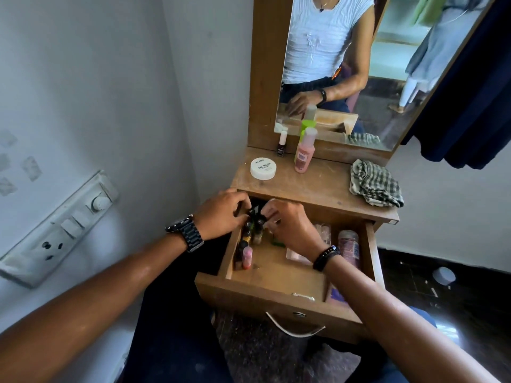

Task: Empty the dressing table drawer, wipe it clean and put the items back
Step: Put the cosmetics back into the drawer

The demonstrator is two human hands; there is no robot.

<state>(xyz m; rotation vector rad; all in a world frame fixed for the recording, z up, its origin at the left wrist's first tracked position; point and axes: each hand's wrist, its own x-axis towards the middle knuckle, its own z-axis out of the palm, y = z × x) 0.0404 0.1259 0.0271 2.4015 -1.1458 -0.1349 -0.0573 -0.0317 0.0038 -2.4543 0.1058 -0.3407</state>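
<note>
Emptying step, judged: left hand and right hand each pinch small bottles at mid-frame inside the drawer; next, lift them onto the table.

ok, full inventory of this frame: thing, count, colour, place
drawer: 1, brown wood, pulled open
small bottles: several, mixed colours, drawer's left side
pink-purple container: 1, drawer's right side
round tub: 1, white, tabletop left
pink bottle: 1, tabletop by mirror
nail polish bottle: 1, dark with pale cap, tabletop rear
checked cloth: 1, green-white, tabletop right
mirror: 1, behind tabletop
switchboard: 1, white, left wall
left hand: in drawer, fingers curled at bottles
right hand: in drawer, at bottles
</note>
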